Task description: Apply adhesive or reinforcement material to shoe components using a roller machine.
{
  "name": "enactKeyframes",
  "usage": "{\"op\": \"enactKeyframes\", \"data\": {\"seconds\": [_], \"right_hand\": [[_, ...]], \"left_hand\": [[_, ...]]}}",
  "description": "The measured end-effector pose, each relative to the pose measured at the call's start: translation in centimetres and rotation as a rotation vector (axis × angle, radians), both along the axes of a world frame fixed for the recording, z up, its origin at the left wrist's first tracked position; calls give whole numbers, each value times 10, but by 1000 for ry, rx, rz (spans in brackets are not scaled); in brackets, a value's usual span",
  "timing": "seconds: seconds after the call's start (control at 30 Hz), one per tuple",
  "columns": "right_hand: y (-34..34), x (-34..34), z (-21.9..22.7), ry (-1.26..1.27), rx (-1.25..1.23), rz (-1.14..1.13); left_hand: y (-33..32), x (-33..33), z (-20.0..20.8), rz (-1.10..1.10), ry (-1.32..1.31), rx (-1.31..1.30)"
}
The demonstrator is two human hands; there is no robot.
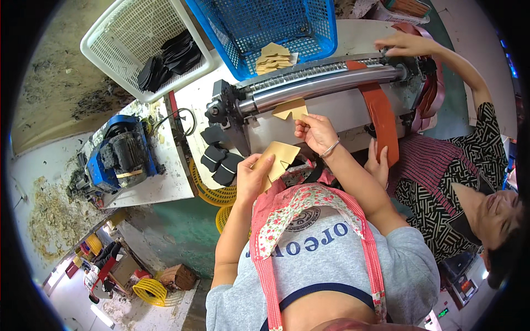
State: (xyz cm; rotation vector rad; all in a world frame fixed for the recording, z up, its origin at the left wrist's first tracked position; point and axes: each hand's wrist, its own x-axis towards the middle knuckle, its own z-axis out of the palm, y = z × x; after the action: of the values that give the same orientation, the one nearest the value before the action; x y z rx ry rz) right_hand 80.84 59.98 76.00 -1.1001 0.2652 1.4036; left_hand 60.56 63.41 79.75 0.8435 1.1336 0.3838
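Observation:
My left hand (252, 175) grips a small stack of tan notched leather-like pieces (284, 152) in front of my apron. Further forward, my right hand (319, 134) pinches a single tan notched piece (296, 107) by its near edge. That piece's far edge lies at the steel roller (326, 86) of a machine; whether it is between the rollers I cannot tell. To my right, a red-brown strip (381, 118) hangs from the same roller, and a co-worker's hand (377, 164) is at its lower end. The co-worker's other hand (406, 44) is over the machine's right end.
Behind the roller stands a blue basket (259, 27) with tan pieces (274, 58) in it. A white basket (113, 41) at the far left holds black pieces (171, 60). More black pieces (221, 163) lie left of my hands. A blue motor (121, 151) sits further left.

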Motion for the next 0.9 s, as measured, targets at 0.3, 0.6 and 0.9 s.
{"op": "enactKeyframes", "data": {"seconds": [0.3,0.6,0.9], "right_hand": [[-27,-2,23,-50,-63,187],[-12,1,21,-114,-144,240],[-9,17,16,-479,7,538]], "left_hand": [[14,8,20,-190,-3,-83],[26,24,18,-156,-3,-111],[31,46,4,-69,34,8]]}}
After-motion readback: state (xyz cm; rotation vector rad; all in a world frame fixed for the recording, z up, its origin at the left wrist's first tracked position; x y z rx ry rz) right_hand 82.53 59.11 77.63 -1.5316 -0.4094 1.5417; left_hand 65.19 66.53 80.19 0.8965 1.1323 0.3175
